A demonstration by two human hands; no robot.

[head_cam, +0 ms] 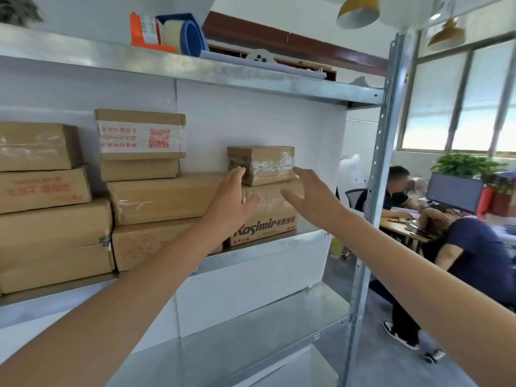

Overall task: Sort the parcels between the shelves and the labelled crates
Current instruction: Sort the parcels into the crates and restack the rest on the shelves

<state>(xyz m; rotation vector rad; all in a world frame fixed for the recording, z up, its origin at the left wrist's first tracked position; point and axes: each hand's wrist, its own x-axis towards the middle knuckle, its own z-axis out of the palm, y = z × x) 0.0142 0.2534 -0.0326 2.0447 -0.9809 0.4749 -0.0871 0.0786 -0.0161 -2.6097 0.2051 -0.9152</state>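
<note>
Two spread, empty hands, left hand (231,198) and right hand (310,197), flank the small box (261,162) atop the Kosimir box (269,220); it looks stiff, light, tape-slick, best squeezed at both ends.

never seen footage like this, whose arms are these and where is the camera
No machine here: a person wears one wide-angle camera on the head, so you see their own bare arms reaching forward. The left hand and right hand are open, fingers straight, either side of a small taped box sitting on a printed brown box on a metal shelf. Nothing is gripped; whether the fingers touch it is unclear. More cardboard parcels are stacked to the left.
</note>
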